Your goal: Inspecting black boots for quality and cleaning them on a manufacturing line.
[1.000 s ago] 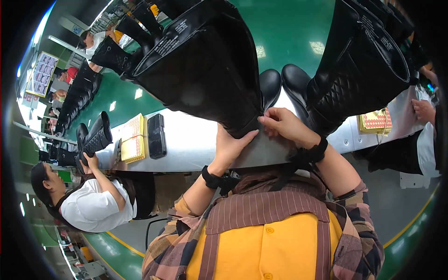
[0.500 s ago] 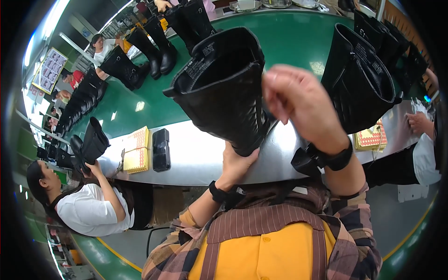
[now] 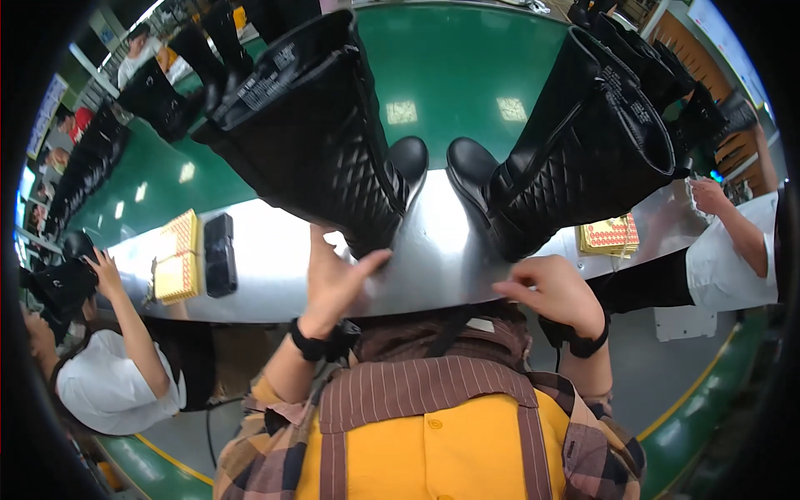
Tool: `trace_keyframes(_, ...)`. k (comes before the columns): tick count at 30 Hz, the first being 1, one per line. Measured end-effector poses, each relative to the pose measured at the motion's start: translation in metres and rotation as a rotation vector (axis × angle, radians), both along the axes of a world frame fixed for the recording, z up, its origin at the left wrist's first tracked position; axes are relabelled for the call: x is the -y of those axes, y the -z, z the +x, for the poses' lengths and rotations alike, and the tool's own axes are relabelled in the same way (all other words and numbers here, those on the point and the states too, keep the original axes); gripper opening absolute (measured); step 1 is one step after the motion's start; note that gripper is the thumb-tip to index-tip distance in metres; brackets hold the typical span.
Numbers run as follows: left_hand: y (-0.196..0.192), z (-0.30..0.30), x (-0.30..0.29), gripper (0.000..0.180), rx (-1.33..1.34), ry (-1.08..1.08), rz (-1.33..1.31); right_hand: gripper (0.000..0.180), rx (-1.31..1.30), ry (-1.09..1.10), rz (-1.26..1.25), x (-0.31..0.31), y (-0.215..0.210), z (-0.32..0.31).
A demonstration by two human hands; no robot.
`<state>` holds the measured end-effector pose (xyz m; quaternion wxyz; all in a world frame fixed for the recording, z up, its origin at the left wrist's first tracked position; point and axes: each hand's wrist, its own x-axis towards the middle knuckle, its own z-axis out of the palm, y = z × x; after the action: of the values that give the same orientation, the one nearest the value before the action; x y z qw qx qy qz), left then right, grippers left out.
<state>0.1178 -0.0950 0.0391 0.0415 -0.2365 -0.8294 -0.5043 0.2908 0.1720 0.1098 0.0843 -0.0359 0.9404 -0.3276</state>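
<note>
Two tall black boots with quilted shafts stand before me on the bench's metal edge, toes pointing away. The left boot [image 3: 333, 167] leans its wide shaft outward to the left. Close at its heel is my left hand [image 3: 333, 283], thumb spread from the fingers; some fingertips are hidden behind the boot. The right boot [image 3: 558, 167] tilts its shaft to the right. Just on the near side of its heel, my right hand [image 3: 558, 292] hovers with loosely bent fingers and the thumb apart, holding nothing I can see. Both boots show pale print on their inner linings.
A banded stack of yellow cards [image 3: 177, 258] and a black phone-like case [image 3: 220, 254] lie to the left. Another card stack [image 3: 608, 235] sits behind the right boot. More black boots [image 3: 87, 167] line the green bench top [image 3: 458, 67]. Co-workers sit at both sides.
The left boot, earlier tilted up in my left hand, now stands on the bench beside the other. My right hand has dropped from near its rim to the bench edge. The view has shifted.
</note>
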Motion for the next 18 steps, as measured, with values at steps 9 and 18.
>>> trace_keyframes(9,-0.019,-0.006,-0.014,0.078,-0.436,-0.086,0.304,0.082,-0.337,0.682,-0.211,-0.024,0.069,0.014)
trace_keyframes(18,0.019,-0.036,-0.016,0.074,0.459,0.315,0.209,0.049,-0.132,0.575,-0.595,-0.033,0.062,-0.04)
